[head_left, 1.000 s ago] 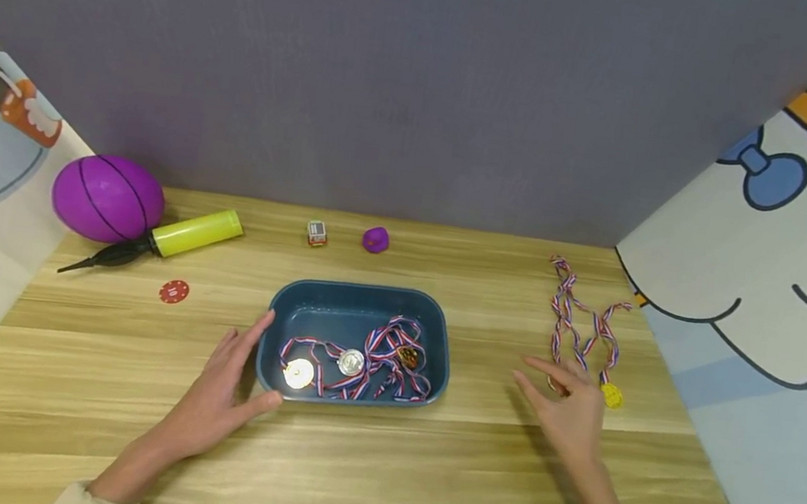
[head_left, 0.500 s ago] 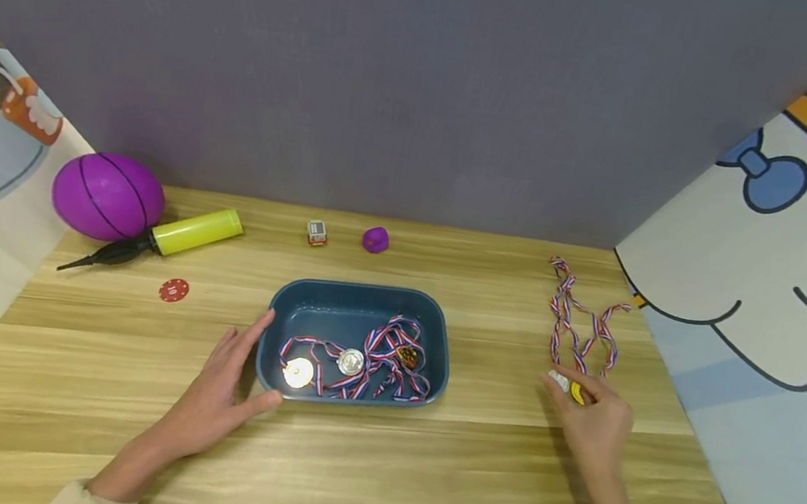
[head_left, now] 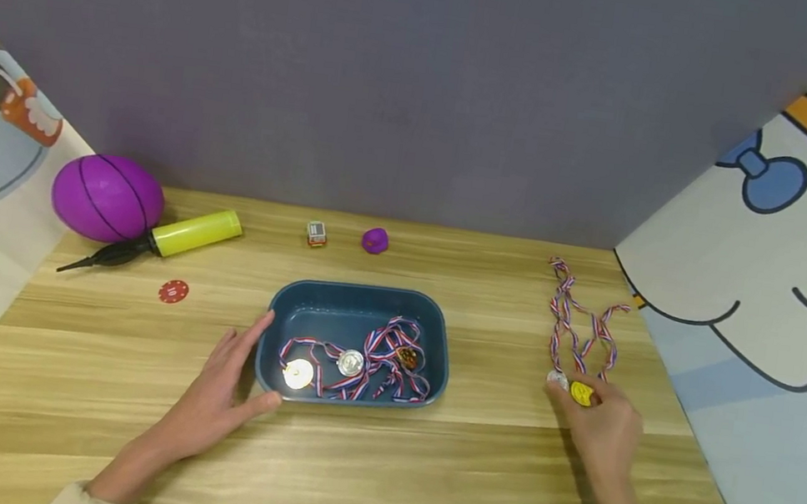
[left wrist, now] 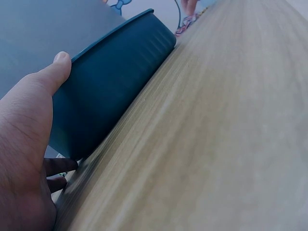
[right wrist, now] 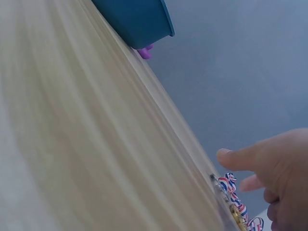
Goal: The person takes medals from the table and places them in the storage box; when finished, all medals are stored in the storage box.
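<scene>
My left hand (head_left: 220, 393) rests at the left end of a dark blue-green plastic tray (head_left: 361, 286), its fingers spread along the outer side. In the left wrist view the thumb lies against the tray's outer wall. Several medals with striped red, white and blue ribbons lie inside, among them a gold medal (head_left: 298, 373) and a silver medal (head_left: 350, 361). My right hand (head_left: 604, 428) is low over a second silver medal (head_left: 557, 378) and a second gold medal (head_left: 582, 393), thumb and forefinger apart. Their twisted ribbons (head_left: 561, 305) stretch away behind.
A purple ball (head_left: 108, 197) and a yellow and black hand pump (head_left: 196, 233) lie at the back left. In front of them is a red poker chip (head_left: 173, 291). A small box (head_left: 317, 233) and a purple toy (head_left: 375, 240) sit behind the tray.
My right hand has moved right to the two medals, and the gold one has shifted left, close beside the silver one. The left hand and tray have stayed in place.
</scene>
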Tool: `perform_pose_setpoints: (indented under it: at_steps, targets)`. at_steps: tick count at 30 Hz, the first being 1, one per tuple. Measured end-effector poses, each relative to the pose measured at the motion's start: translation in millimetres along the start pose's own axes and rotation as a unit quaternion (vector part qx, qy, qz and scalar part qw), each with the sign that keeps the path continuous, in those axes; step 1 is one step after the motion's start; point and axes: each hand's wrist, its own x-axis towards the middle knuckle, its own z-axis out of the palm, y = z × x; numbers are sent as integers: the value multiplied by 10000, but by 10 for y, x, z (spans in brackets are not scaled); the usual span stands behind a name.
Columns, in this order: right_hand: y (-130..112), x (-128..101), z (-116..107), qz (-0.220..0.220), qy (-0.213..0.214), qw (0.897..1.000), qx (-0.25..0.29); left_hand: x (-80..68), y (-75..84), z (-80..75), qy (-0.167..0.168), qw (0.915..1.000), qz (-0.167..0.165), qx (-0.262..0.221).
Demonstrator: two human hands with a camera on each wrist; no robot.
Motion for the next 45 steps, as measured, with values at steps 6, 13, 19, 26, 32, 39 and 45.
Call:
perform_pose_setpoints:
  at_steps: [6, 13, 19, 26, 32, 39, 45]
  targets:
    - [4, -11, 9, 14, -332, 9991, -278, 3, 2, 2, -5, 10000, -6, 3]
    - [9, -37, 40, 15, -477, 9986, -230, 8, -10, 5, 17, 10000, 76, 11]
    - [-24, -44, 57, -330, -1091, 9933, 203, 14, -25, 7, 15, 10000, 86, 4]
    - [-26, -57, 69, -495, -1242, 9895, 543, 10, -34, 5, 19, 9999, 100, 11]
    - [-3, -54, 58, -771, -977, 9913, 437, 8, -26, 9, 12, 9999, 126, 14]
    - [23, -57, 76, -1038, -935, 9898, 298, 9, -13, 4, 11, 9999, 106, -5]
    - [10, -57, 70, -834, -1014, 9904, 432, 5, -22, 1, 3, 9999, 104, -7]
